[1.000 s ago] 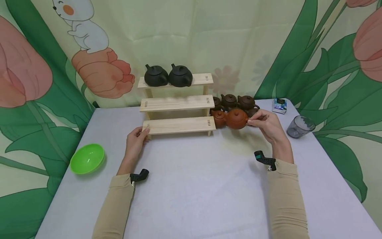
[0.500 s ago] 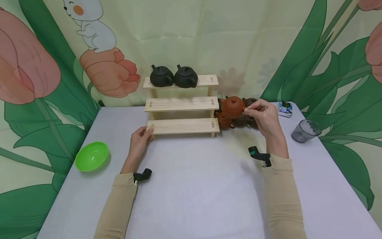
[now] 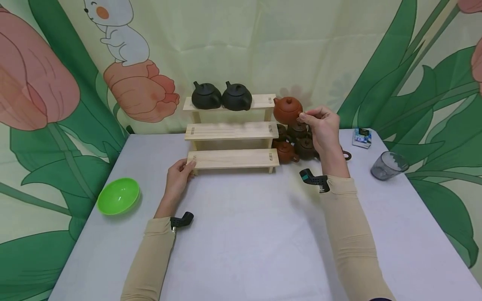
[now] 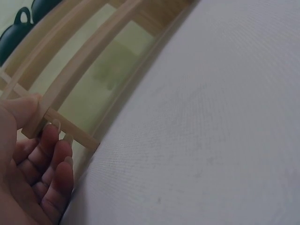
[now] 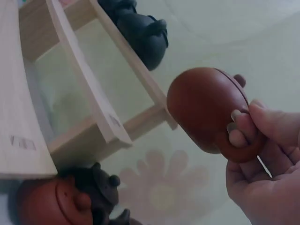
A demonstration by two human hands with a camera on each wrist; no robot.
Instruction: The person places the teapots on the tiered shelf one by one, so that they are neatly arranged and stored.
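A reddish-brown teapot (image 3: 288, 110) hangs in the air just right of the top shelf, pinched by its handle in my right hand (image 3: 323, 127). The right wrist view shows fingers through the handle loop of this teapot (image 5: 206, 108), thumb on top. My left hand (image 3: 178, 179) grips the left end of the bottom board of a three-tier wooden shelf (image 3: 233, 159); in the left wrist view the thumb lies on the board and the fingers curl beneath. Two black teapots (image 3: 236, 97) stand side by side on the top board.
Right of the shelf, dark brown teapots (image 3: 306, 148) and another reddish teapot (image 3: 286, 151) crowd together on the white table. Farther right are a small blue box (image 3: 362, 138) and a grey glass (image 3: 389, 165). A green bowl (image 3: 119, 196) sits at the left.
My right hand has lifted the reddish teapot from among the others, up and slightly left to top-shelf height. My left hand keeps its grip on the shelf. The head view has shifted slightly.
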